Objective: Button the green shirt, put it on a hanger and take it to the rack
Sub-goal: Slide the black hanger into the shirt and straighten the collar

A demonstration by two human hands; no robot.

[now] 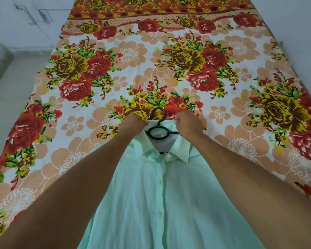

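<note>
Because the camera looks down from just above it, the green shirt is cut off by the lower edge of the view, so its hem and both sleeves go unseen, and the forearms cross over its shoulders and hide them. Most of the black hanger is buried inside the shirt: only the hook, the ring below it and a short stretch of bar show in the open neck, the hook pointing toward the far end of the bed. The shirt lies face up, near the middle of the bed's near edge, collar away from the person. It is a pale mint, thin and faintly creased, with a lighter collar spread to either side. Small pale buttons run down a front that lies closed; whether the topmost one at the collar band is fastened is hard to make out. The left hand is curled into a fist on the collar's back edge just left of the hook, and the right hand grips that same edge just right of it. Both show knuckles and backs only, the fingertips hidden beneath, so how much cloth each holds cannot be told. A sheet printed with red and yellow roses on white and peach covers the bed to its far edge. Pale floor lies beyond the left edge, with blurred white cupboard fronts past the far left corner.
</note>
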